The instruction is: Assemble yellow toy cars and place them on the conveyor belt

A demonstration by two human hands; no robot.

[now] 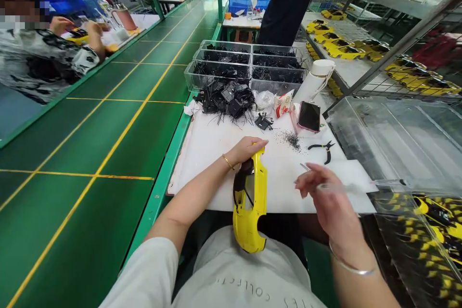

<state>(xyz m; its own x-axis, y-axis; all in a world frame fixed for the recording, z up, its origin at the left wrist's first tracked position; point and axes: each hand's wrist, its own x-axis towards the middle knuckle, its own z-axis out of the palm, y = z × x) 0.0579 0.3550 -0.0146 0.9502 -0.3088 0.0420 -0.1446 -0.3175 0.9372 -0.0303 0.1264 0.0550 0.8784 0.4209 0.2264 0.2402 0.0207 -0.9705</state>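
My left hand [247, 150] is closed on the far end of a yellow model car body shell [260, 187], which is tilted on its side at the table's front edge, close to my shirt. To its right my right hand [325, 197] is raised over the table with bent fingers, partly smeared by motion. A thin, metal-tipped tool [305, 167] shows at these fingers; its exact kind is unclear. Small black bits [291, 140] lie in a scattered heap beyond the hands. Near them are black-handled cutting pliers [327, 152] and a small black part [263, 121].
A pile of black parts [231, 98] stands before clear bins [216, 71]. At the table's right are a phone [309, 117], a white bottle [315, 82] and a clear plastic lid [393, 139]. A green conveyor [90, 139] runs along the left, with a co-worker [46, 57] beyond.
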